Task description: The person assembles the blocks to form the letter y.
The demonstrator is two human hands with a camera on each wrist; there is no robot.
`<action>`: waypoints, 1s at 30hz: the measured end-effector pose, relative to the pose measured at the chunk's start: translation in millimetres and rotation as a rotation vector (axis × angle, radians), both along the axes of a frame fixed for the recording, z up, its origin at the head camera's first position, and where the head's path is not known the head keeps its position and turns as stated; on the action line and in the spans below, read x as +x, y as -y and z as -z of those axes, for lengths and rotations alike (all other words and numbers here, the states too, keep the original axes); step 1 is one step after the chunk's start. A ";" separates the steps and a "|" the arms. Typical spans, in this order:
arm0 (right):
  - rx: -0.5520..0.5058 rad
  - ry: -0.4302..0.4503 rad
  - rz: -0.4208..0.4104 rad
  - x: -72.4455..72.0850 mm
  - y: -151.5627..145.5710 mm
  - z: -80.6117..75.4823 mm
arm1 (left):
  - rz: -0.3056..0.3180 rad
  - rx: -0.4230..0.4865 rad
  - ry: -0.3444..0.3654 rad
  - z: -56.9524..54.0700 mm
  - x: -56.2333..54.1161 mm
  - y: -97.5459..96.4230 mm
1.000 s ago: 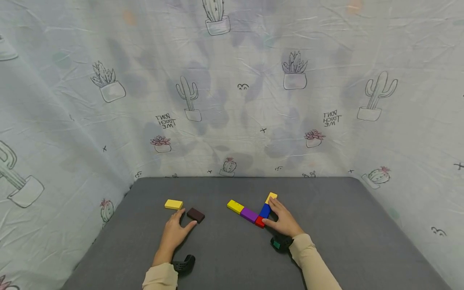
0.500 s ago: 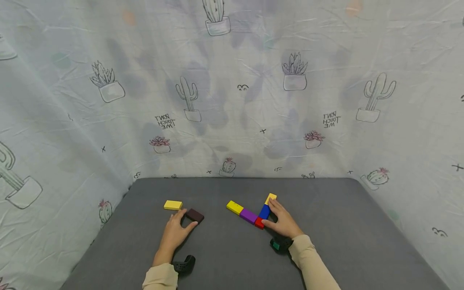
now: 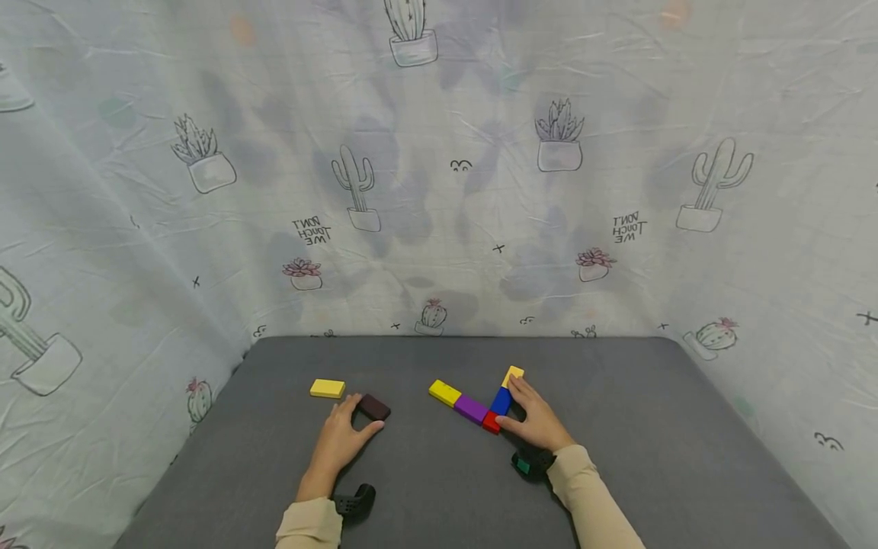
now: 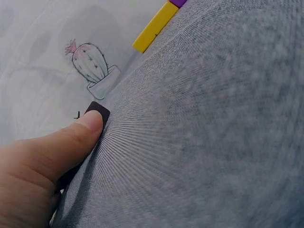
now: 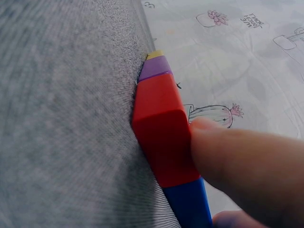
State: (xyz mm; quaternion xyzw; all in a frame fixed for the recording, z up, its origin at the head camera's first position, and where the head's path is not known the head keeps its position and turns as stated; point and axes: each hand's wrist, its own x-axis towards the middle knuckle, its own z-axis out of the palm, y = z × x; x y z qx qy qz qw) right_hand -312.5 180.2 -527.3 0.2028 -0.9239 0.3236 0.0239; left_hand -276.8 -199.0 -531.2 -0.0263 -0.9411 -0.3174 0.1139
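Note:
My left hand (image 3: 340, 439) holds a dark brown block (image 3: 374, 407) on the table, fingertips at its left end and thumb by its near corner. In the left wrist view the thumb (image 4: 71, 145) lies on that block. To the right, blocks form a V: bright yellow (image 3: 445, 393), purple (image 3: 471, 409), red (image 3: 491, 422) at the corner, blue (image 3: 501, 401) and light yellow (image 3: 513, 374). My right hand (image 3: 539, 422) rests along the V's right arm, fingertips at the light yellow block. Its thumb touches the red block, as the right wrist view shows.
A separate light yellow block (image 3: 327, 389) lies left of the dark brown one. The grey table (image 3: 439, 488) ends at a patterned curtain (image 3: 439, 229) behind and at both sides. Each wrist wears a black strap.
My left hand has closed in on the dark brown block, and both have shifted slightly right. My right hand and the V of blocks stay in place.

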 end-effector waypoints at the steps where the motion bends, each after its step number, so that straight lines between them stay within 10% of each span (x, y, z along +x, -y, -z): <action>1: -0.003 0.001 0.001 0.1 0.1 -0.2 | -0.002 -0.003 0.001 0.2 0.0 -0.4; 30: 0.018 -0.002 -0.002 0.7 0.5 -1.8 | 0.000 0.064 -0.095 -0.4 4.1 0.9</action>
